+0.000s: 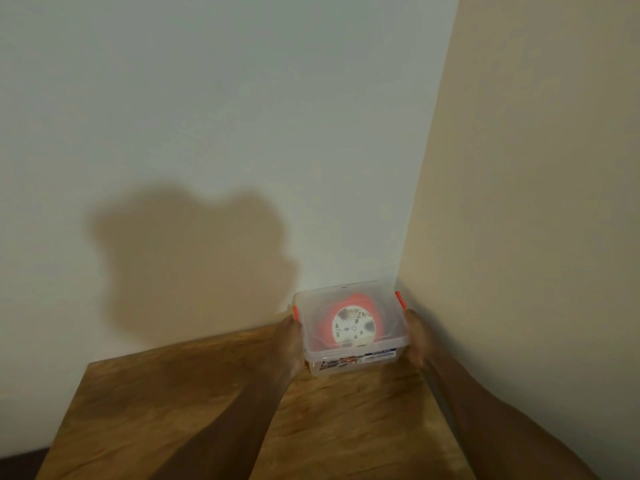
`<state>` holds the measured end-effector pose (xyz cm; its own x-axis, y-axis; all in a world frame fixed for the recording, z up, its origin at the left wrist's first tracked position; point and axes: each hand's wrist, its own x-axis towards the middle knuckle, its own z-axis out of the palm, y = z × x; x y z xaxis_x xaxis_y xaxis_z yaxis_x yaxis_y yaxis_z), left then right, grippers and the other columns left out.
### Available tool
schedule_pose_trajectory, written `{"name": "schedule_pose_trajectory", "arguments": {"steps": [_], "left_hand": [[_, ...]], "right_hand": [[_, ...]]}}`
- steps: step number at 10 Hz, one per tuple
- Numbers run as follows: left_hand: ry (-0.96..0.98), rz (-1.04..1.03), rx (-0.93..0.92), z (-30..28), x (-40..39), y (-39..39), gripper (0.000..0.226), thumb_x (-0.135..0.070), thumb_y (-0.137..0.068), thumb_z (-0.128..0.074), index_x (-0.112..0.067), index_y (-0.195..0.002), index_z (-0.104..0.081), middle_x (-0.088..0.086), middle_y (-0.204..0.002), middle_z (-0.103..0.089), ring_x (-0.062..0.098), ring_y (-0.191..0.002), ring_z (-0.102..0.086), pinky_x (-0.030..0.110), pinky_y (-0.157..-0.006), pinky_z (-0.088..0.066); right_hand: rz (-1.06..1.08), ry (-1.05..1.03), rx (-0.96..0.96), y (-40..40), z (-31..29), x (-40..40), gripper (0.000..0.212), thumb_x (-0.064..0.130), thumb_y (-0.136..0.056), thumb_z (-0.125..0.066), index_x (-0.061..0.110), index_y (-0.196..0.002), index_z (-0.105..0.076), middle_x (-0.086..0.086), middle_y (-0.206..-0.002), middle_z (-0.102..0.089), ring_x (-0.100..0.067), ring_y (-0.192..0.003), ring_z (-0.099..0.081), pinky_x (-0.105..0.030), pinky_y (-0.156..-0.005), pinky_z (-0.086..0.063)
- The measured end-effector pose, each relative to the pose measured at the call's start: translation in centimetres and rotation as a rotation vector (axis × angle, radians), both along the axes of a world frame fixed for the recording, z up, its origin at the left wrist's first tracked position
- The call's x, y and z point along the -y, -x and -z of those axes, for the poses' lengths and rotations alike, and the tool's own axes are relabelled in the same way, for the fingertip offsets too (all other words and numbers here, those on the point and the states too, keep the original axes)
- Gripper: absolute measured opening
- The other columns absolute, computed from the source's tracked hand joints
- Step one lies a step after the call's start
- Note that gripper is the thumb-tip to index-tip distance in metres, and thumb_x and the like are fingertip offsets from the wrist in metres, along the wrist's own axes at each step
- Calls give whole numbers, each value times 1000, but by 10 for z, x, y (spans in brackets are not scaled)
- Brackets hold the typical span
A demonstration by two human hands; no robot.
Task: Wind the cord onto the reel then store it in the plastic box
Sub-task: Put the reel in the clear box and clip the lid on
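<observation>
The left hand [294, 341] is pressing against the left side of the plastic box [349, 327], and the right hand [415, 337] is pressing against its right side; the box is sitting clamped between the two. The picture is too blurred to show how the fingers of either grip are lying, so I cannot tell whether they are curling round the walls or lying flat.

The box is clear, with its lid [346, 299] on. An orange clasp [295, 313] is showing on the left edge just above the left hand, and a second orange clasp [400, 299] on the right edge. Inside, the reel [353, 329] is lying flat, its white round face turned up, with the orange cord [323, 322] wound round it.

A label [358, 360] is running along the near wall of the box, carrying a dark band and small pictures; its writing is too smeared to read.

The box is resting at the far right corner of the wooden counter [173, 410], close to where the white wall [207, 98] is meeting the beige wall [536, 168]. A shadow [194, 265] is falling on the white wall.
</observation>
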<state>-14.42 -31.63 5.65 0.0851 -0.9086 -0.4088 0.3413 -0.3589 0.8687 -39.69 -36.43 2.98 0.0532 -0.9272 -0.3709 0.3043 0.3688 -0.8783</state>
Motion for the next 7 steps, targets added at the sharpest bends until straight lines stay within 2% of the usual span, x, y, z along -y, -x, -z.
{"name": "schedule_pose_trajectory", "arguments": {"steps": [1, 2, 3, 4, 5, 6, 7], "left_hand": [[11, -8, 72, 10, 2, 5, 31, -15, -105, -49, -15, -108, -80, 14, -105, -80, 34, -94, -79, 48, -76, -64], [18, 0, 193, 13, 1, 8, 33, -14, -108, -44, -17, -122, -74, 13, -112, -79, 33, -100, -78, 56, -87, -63], [3, -26, 192, 7, -1, 11, 34, -14, -112, -39, -22, -123, -71, 10, -112, -79, 31, -101, -78, 50, -87, -65], [22, 13, 230, 2, -11, 15, 33, -23, -114, -39, -17, -128, -69, 12, -119, -77, 33, -110, -75, 55, -97, -60], [54, 29, 200, 13, -31, 17, 30, -21, -111, -43, -21, -121, -71, 10, -124, -76, 36, -119, -70, 54, -100, -58], [-66, -79, 213, 30, -51, 8, 49, -43, -113, -26, -20, -146, -53, 8, -150, -56, 33, -143, -49, 47, -113, -40], [-108, -237, 466, 34, -69, -22, 53, -43, -111, -36, -14, -154, -47, 11, -161, -45, 31, -147, -43, 46, -121, -34]], "right_hand": [[-18, 14, -16, 5, 5, 9, 46, 41, -101, -38, 10, -115, -70, -19, -108, -70, -35, -99, -68, -50, -84, -54], [-56, 28, -28, 6, 6, 11, 46, 43, -100, -38, 14, -112, -72, -18, -108, -71, -35, -100, -68, -49, -84, -55], [-13, 13, -118, 3, 10, 14, 43, 32, -102, -34, 6, -116, -66, -23, -109, -68, -40, -101, -65, -60, -93, -48], [44, -38, -76, 1, 9, 6, 46, 37, -103, -32, 9, -114, -66, -18, -106, -71, -36, -100, -67, -56, -93, -49], [140, -98, 31, 1, 21, -21, 50, 55, -100, -28, 23, -108, -66, -2, -96, -75, -18, -92, -70, -37, -77, -54], [257, -121, -77, 0, 46, -54, 45, 49, -102, -31, 21, -100, -66, -2, -94, -73, -21, -95, -66, -39, -81, -52], [430, -82, -458, -8, 64, -81, 25, 20, -98, -52, 0, -108, -63, -24, -111, -64, -36, -104, -59, -45, -93, -45]]}}
